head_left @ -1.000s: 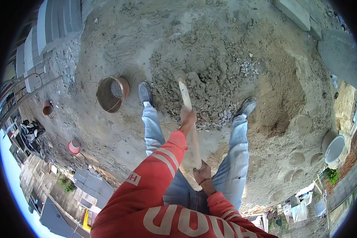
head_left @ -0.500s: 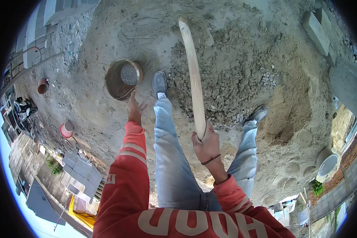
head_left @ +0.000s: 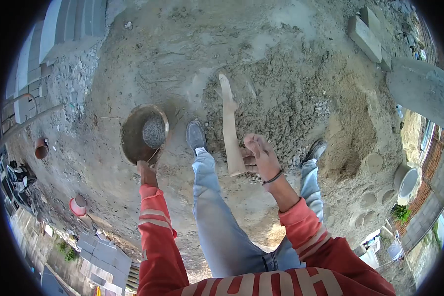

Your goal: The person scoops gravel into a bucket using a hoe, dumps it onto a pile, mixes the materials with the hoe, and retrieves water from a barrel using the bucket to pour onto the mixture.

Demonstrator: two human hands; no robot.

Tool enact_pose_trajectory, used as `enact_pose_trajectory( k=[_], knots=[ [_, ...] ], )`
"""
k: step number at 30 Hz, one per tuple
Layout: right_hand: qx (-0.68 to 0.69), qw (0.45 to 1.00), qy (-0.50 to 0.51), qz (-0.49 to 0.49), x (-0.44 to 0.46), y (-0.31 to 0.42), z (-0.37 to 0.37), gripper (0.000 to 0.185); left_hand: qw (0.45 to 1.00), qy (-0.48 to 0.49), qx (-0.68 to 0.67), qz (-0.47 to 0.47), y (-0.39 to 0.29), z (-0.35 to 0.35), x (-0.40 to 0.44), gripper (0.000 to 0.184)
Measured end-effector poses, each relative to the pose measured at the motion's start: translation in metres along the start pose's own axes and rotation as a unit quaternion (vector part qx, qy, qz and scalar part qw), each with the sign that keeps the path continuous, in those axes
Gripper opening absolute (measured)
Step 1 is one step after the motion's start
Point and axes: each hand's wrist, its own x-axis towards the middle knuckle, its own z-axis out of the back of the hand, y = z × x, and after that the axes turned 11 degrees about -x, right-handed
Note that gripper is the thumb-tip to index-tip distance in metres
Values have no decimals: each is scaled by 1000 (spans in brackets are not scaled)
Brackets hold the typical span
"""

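My left hand [head_left: 147,172] is closed on the near rim of a bucket [head_left: 132,135], beside its thin wire handle. Inside the bucket lies some grey material [head_left: 154,132]. My right hand [head_left: 264,159] is open, its fingertips at the near end of a pale, curved wooden handle [head_left: 229,130]. That handle lies over the left part of a wet grey mix [head_left: 281,93]; the tool's head is hard to make out. My left shoe [head_left: 196,135] stands between the bucket and the mix.
Brown sand [head_left: 352,133] lies right of the mix, with gravel [head_left: 322,107] between. At the far right stand a pale bucket [head_left: 407,181] and a grey board [head_left: 422,91]. Concrete blocks [head_left: 364,38] lie at the upper right. At left are a small brown pot [head_left: 41,148] and a red-rimmed bucket [head_left: 77,205].
My left hand has left the wooden handle, reached left and closed on the bucket. My right hand has opened, and the wooden handle has dropped lower.
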Motion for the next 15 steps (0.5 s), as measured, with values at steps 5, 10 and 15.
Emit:
enact_pose_trajectory(
  k=[5,10,15],
  knots=[
    [11,997,-35,61,-37,-17,117,29,751,-203,-558,289,-200,134,-10,52],
    [118,982,-84,117,-97,-20,264,35,842,-203,-491,92,-364,239,-37,51],
    [129,973,-29,191,-177,13,411,48,858,-53,-511,-1,-644,239,-181,52]
  ],
)
